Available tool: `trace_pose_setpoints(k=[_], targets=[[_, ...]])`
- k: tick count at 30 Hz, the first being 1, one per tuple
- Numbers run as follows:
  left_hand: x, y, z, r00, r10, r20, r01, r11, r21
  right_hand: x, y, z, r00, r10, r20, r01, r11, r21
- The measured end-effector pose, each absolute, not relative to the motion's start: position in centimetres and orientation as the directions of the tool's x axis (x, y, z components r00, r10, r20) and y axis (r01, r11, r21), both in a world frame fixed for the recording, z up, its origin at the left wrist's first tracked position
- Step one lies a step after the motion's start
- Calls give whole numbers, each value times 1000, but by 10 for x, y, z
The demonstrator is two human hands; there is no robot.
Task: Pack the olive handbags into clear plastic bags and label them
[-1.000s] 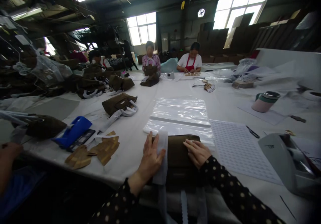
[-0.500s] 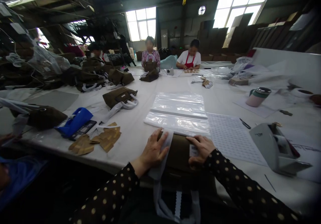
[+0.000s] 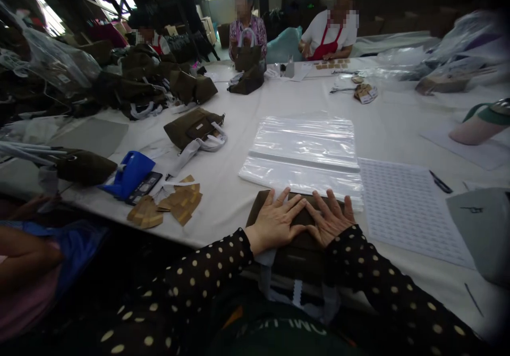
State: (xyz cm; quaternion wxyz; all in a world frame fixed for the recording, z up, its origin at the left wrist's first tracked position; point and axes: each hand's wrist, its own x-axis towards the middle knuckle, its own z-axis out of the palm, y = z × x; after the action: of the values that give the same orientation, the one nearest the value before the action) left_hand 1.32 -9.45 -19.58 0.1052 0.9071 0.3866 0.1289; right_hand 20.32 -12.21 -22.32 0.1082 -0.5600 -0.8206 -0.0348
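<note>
A dark olive-brown handbag (image 3: 295, 263) lies at the near edge of the table, its wrapped pale handles hanging toward me. My left hand (image 3: 279, 220) rests flat on top of it with the fingers spread. Beside it my right hand (image 3: 329, 218) also presses flat on the bag, fingers apart, the two hands meeting at thumbs and forefingers. Just beyond the fingertips is a stack of clear plastic bags (image 3: 303, 143). The white tag seen on the bag earlier is now hidden, probably under my right hand.
To the left lie brown paper tags (image 3: 181, 204), a blue tape dispenser (image 3: 129, 172) and another olive handbag (image 3: 195, 127). On the right are a printed sheet (image 3: 410, 212), a black pen (image 3: 440, 181), a grey dispenser (image 3: 482, 228) and a pink cup (image 3: 474, 125). Co-workers sit across the table.
Both hands have moved inward on the handbag and flattened, from apart at its two sides to side by side on top. The view has tilted down.
</note>
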Motion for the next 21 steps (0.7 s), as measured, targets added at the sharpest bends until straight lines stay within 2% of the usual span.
trace_pose_setpoints(k=[5, 14, 17, 21], targets=[[18, -81, -207, 672, 732, 112, 670, -665, 330, 210, -108, -242, -345, 925, 159, 929, 361, -85], [18, -73, -215, 673, 732, 105, 638, -646, 419, 205, -102, -249, -326, 920, 217, 940, 340, -30], [13, -72, -207, 689, 720, 86, 586, -623, 519, 204, -104, -250, -346, 910, 228, 934, 357, -9], [-7, -64, -181, 685, 722, 102, 420, -505, 755, 216, -104, -242, -354, 894, 274, 925, 378, -36]])
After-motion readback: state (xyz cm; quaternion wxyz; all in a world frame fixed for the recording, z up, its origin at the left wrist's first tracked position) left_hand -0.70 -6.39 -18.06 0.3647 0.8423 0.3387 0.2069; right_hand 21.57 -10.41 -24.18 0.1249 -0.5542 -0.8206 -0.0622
